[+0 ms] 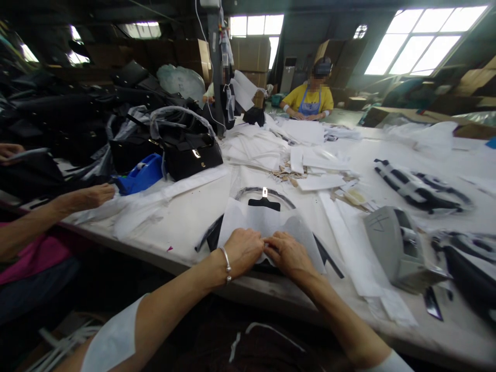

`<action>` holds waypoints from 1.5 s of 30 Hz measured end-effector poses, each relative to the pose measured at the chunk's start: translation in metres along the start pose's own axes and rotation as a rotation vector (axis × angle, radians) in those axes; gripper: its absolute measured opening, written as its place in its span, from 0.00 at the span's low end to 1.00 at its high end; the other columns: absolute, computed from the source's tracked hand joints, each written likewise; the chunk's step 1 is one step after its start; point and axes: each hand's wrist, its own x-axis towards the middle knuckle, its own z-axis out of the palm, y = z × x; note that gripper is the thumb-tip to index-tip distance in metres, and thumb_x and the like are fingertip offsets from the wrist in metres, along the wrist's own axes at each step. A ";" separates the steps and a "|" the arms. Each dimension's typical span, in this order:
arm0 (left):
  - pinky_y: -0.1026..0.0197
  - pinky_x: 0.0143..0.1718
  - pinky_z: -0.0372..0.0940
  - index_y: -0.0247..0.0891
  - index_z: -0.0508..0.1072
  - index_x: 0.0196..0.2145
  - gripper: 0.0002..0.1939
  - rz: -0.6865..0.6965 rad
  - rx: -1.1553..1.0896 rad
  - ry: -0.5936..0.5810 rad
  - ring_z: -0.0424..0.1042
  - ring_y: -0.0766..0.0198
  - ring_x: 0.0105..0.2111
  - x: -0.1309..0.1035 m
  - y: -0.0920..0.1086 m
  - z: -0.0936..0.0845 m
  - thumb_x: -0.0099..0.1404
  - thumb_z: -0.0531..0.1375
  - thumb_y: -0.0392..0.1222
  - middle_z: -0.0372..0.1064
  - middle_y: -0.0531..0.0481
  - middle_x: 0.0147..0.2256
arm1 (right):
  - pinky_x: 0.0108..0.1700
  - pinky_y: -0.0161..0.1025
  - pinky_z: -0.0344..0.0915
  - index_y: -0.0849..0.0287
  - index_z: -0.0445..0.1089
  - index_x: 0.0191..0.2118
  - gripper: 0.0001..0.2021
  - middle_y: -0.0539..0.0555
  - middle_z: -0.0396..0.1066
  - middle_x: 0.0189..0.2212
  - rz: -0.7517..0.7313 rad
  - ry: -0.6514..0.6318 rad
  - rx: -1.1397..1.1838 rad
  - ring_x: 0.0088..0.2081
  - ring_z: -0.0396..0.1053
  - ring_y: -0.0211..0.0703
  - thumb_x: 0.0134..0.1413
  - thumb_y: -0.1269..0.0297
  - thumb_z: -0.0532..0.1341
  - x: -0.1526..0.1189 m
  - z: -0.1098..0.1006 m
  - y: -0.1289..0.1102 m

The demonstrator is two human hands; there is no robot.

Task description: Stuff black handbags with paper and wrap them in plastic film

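The white paper [234, 217] lies over the black bag [214, 238] at the near edge of the desk [174, 206], in the middle. The left hand [244, 250] and right hand [290, 254] meet at the paper's near part, fingers bent and seeming to pinch it; what they press underneath is hidden. Thin as it looks, the sheet could tear or crease if the two pull unevenly. The metal clasp [265, 193] stands bare just beyond the paper's far edge, so a sideways slip of the sheet might let it get scratched. Being so near the edge, the bag could slide off if tugged nearward. On the right, the white strip [346, 248] and gray tape dispenser [387, 248] leave little elbow room; on the left, a co-worker's hand [98, 195] works well apart, so a collision seems less likely.
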 end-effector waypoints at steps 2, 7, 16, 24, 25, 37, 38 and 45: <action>0.55 0.36 0.68 0.34 0.73 0.37 0.08 -0.045 -0.022 0.030 0.74 0.53 0.36 0.004 0.001 -0.005 0.67 0.61 0.43 0.73 0.44 0.33 | 0.40 0.36 0.63 0.49 0.76 0.44 0.08 0.51 0.74 0.37 -0.001 -0.002 -0.003 0.43 0.70 0.44 0.62 0.63 0.60 0.000 0.000 0.000; 0.49 0.58 0.58 0.35 0.63 0.57 0.29 0.034 -0.122 0.226 0.65 0.52 0.58 0.005 -0.008 0.028 0.64 0.63 0.54 0.67 0.38 0.56 | 0.43 0.36 0.62 0.53 0.75 0.40 0.07 0.51 0.74 0.36 -0.041 -0.033 0.036 0.41 0.69 0.43 0.60 0.66 0.59 0.000 -0.003 0.002; 0.45 0.64 0.52 0.32 0.64 0.58 0.33 0.026 -0.189 0.190 0.58 0.52 0.64 0.004 -0.015 0.060 0.64 0.62 0.58 0.62 0.37 0.61 | 0.37 0.36 0.60 0.54 0.77 0.37 0.11 0.52 0.78 0.34 -0.094 -0.231 0.040 0.37 0.73 0.44 0.57 0.69 0.56 0.043 -0.064 -0.013; 0.43 0.66 0.49 0.32 0.63 0.60 0.41 -0.140 -0.246 0.372 0.58 0.50 0.63 -0.008 -0.012 0.074 0.59 0.63 0.64 0.64 0.36 0.59 | 0.50 0.41 0.61 0.57 0.74 0.48 0.13 0.57 0.75 0.43 -0.123 0.076 -0.103 0.47 0.70 0.45 0.66 0.61 0.55 0.053 -0.001 0.016; 0.42 0.66 0.48 0.32 0.62 0.60 0.41 -0.150 -0.260 0.355 0.58 0.49 0.64 -0.011 -0.012 0.073 0.59 0.62 0.65 0.64 0.37 0.60 | 0.53 0.42 0.60 0.57 0.73 0.50 0.13 0.57 0.74 0.45 -0.137 0.132 -0.100 0.48 0.69 0.46 0.66 0.61 0.56 0.050 0.006 0.021; 0.56 0.39 0.67 0.35 0.75 0.40 0.19 -0.087 -0.098 -0.068 0.75 0.52 0.39 0.051 -0.039 -0.002 0.65 0.60 0.56 0.75 0.41 0.38 | 0.58 0.48 0.55 0.55 0.73 0.48 0.13 0.55 0.75 0.45 -0.188 0.231 -0.128 0.48 0.68 0.50 0.65 0.56 0.56 0.046 0.018 0.031; 0.55 0.39 0.67 0.34 0.74 0.42 0.21 -0.115 -0.079 -0.041 0.74 0.50 0.40 0.052 -0.036 0.003 0.66 0.59 0.57 0.75 0.40 0.40 | 0.60 0.49 0.53 0.55 0.73 0.47 0.13 0.55 0.75 0.45 -0.177 0.239 -0.130 0.49 0.68 0.50 0.65 0.56 0.56 0.045 0.019 0.032; 0.45 0.59 0.52 0.37 0.71 0.48 0.23 -0.195 0.005 0.255 0.63 0.50 0.55 0.030 -0.033 0.043 0.71 0.51 0.59 0.70 0.43 0.48 | 0.57 0.48 0.55 0.53 0.73 0.46 0.11 0.55 0.74 0.48 -0.068 0.243 -0.142 0.49 0.68 0.51 0.65 0.58 0.57 0.047 0.022 0.032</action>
